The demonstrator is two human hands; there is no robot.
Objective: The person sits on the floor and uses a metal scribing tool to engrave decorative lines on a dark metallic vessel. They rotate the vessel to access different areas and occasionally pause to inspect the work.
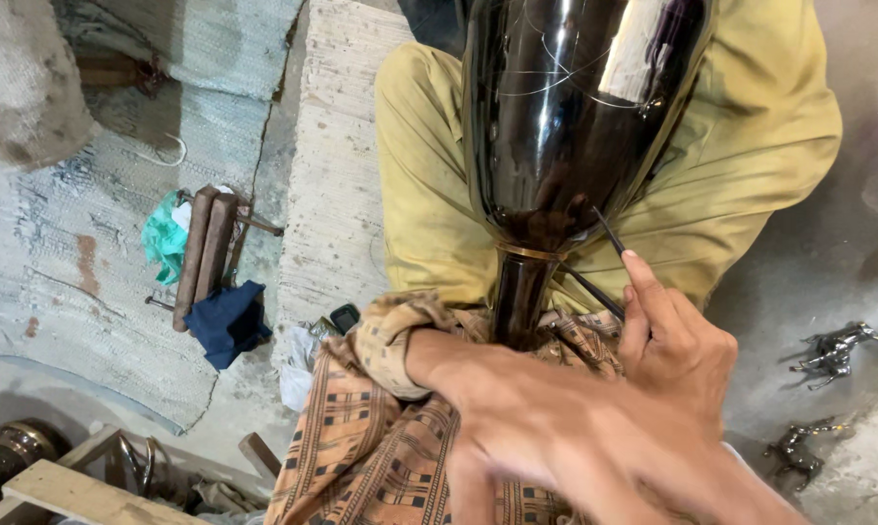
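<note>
**Engraving the black vase near its neck**

We are pinching a thin graver [609, 233] in our right hand [677, 340], its tip touching the glossy black vase [565, 117] lying across our lap. Our left hand [546, 418] is spreading open, blurred, below the neck. Next, we judge, steady fine strokes.

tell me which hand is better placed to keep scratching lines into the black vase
Right. The right hand pinches the thin pointed tool with its tip at the black vase, near the gold band. The left hand is blurred, lower, away from the tool.
</note>
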